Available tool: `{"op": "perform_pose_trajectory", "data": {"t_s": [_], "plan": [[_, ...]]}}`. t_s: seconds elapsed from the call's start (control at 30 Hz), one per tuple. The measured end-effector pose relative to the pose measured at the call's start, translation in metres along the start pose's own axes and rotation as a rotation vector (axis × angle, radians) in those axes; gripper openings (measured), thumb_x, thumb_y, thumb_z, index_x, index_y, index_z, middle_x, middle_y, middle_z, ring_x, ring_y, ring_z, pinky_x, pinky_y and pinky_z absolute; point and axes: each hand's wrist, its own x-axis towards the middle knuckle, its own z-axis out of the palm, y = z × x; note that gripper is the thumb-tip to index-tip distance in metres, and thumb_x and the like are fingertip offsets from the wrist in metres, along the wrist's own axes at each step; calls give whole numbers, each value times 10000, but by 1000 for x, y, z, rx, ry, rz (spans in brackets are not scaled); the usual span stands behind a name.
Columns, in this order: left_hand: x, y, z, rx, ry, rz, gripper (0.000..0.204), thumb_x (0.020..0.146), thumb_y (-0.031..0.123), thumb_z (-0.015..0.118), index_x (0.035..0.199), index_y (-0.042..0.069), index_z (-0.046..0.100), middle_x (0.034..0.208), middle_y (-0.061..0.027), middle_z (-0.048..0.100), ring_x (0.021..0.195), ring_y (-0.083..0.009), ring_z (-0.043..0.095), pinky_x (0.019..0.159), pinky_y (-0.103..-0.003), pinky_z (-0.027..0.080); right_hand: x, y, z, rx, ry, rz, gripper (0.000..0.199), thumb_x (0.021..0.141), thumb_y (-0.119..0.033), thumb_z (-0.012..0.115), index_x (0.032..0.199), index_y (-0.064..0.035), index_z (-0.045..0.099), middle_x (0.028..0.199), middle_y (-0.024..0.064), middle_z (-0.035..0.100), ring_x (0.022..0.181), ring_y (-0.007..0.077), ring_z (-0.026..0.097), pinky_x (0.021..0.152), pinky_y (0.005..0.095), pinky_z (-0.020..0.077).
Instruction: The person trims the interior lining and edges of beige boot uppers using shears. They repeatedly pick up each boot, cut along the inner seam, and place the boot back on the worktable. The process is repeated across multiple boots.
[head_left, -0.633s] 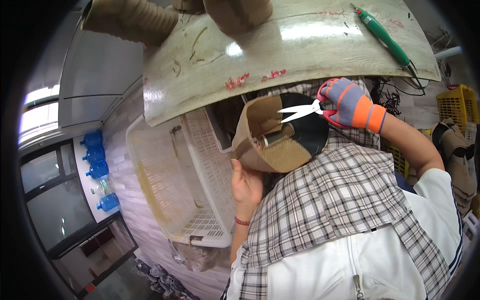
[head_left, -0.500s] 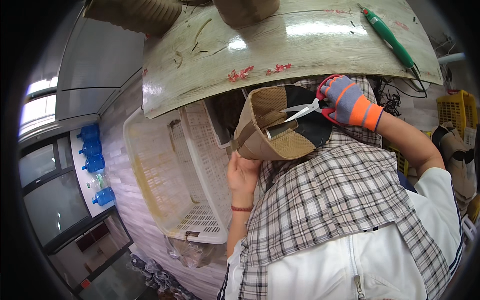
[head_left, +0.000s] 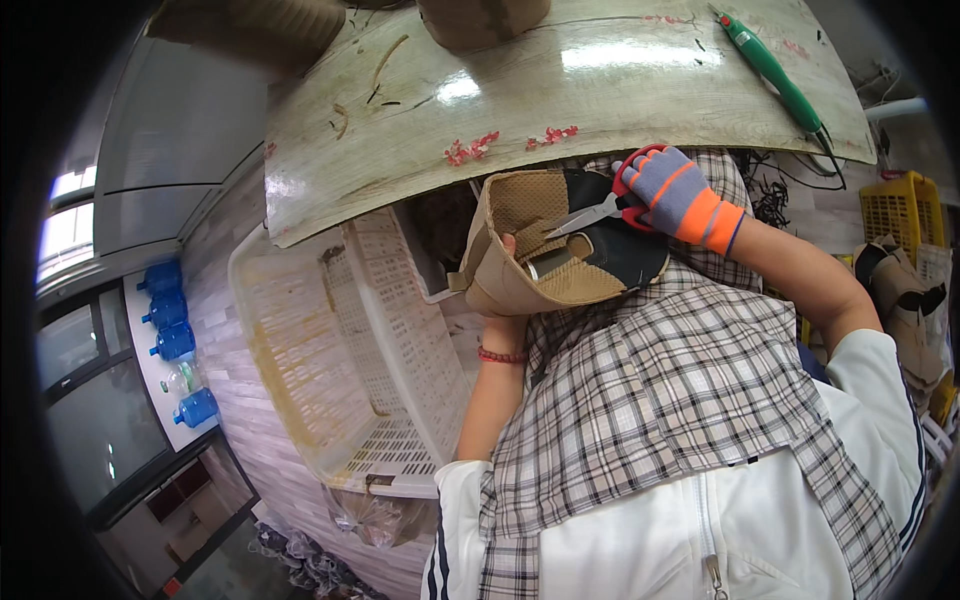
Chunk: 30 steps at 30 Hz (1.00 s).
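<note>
Centrally in the frame, the bare left hand [head_left: 510,262] grips the tan mesh-and-leather shoe upper [head_left: 555,250] from beneath, steadying it so the gloved right hand [head_left: 680,195], closed around red-handled scissors [head_left: 600,212], can reach its inner edge below the worn wooden table [head_left: 560,90].

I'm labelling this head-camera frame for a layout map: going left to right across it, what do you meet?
Blue water bottles → white slatted crate → tan shoe upper held by the left hand → scissors → gloved right hand → green tool on the table → yellow basket.
</note>
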Motion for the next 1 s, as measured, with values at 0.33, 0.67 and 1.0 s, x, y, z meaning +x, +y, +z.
{"op": "perform_pose_trajectory", "data": {"t_s": [0.33, 0.67, 1.0], "plan": [[-16, 24, 27, -63, -107, -4, 493, 1037, 384, 537, 1399, 53, 484, 1370, -69, 550, 1219, -188, 537, 998, -361, 482, 9, -1, -24, 138, 121, -20, 363, 674, -268, 813, 964, -111, 663, 891, 94, 652, 901, 289, 636, 824, 399, 506], [-15, 23, 32, 61, -60, 62, 480, 1026, 387, 553, 1370, 55, 508, 1308, -78, 580, 1149, -195, 579, 966, -366, 502, 42, -20, -27, 179, 82, -154, 260, 690, -234, 795, 893, -106, 694, 882, 85, 690, 887, 291, 661, 819, 388, 526], [-13, 20, 32, -13, -46, 46, 435, 1017, 336, 579, 1353, 67, 521, 1312, -77, 583, 1162, -213, 572, 986, -377, 490, 27, -9, -30, 129, 76, -79, 244, 729, -245, 796, 911, -106, 711, 905, 84, 708, 904, 291, 676, 804, 396, 547]]}}
